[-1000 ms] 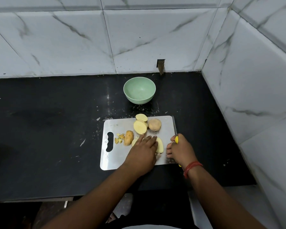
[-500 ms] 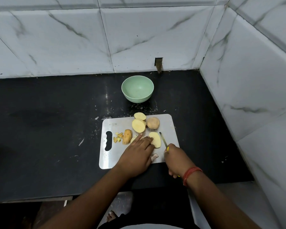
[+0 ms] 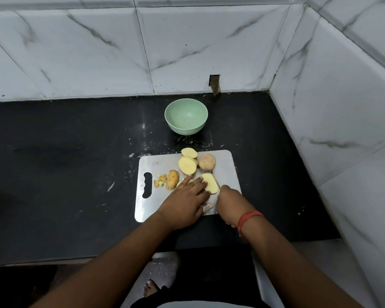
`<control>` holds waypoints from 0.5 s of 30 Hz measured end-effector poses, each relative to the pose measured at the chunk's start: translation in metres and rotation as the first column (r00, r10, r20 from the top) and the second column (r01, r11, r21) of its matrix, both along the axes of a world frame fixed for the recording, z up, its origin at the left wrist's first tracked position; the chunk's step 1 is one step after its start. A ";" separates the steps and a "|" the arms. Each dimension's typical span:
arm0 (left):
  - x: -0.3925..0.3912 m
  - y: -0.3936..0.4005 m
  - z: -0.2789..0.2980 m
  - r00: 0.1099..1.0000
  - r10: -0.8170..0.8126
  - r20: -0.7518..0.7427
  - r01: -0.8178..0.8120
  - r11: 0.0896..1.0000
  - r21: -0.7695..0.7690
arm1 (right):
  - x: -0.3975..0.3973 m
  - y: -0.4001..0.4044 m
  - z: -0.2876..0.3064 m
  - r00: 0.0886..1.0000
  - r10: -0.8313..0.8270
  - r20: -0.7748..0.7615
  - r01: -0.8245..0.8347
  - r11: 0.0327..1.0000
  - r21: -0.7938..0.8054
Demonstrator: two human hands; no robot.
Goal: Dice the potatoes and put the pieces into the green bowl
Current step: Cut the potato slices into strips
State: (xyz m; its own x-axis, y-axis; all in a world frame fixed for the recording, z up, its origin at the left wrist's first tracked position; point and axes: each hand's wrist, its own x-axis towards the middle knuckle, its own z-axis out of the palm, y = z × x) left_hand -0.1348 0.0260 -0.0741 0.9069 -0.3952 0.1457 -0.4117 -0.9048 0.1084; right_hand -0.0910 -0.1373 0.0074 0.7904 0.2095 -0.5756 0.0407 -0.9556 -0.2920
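On the steel cutting board (image 3: 229, 172) lie small diced pieces (image 3: 159, 180), then potato halves. The left hand (image 3: 186, 204) presses one potato slice (image 3: 210, 186) with straight fingers. The right hand (image 3: 229, 202) is curled (knife mostly hidden). The green bowl (image 3: 186, 116) stands behind the board.

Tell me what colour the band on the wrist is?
The wrist band on the right arm is orange-red. The head view, the only one, shows it plainly.

Mid-frame, the left hand (image 3: 185, 205) presses a potato slice (image 3: 210, 186) on the cutting board (image 3: 228, 174); the right hand (image 3: 230, 203) holds a knife (image 3: 216, 181) against it.
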 end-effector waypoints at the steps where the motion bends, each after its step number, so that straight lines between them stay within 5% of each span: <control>1: 0.001 0.001 0.001 1.000 -0.007 -0.001 0.007 1.000 -0.006 | 0.001 0.002 0.000 1.000 0.001 -0.011 -0.001 1.000 -0.015; 10: 0.002 0.004 0.001 0.999 -0.021 0.039 0.019 0.998 0.058 | -0.004 0.004 0.000 0.990 0.134 -0.046 -0.137 0.988 -0.067; 15: 0.001 0.002 -0.001 0.999 -0.003 0.046 0.000 0.998 0.067 | -0.026 -0.015 -0.017 0.999 0.006 -0.046 -0.007 1.000 -0.025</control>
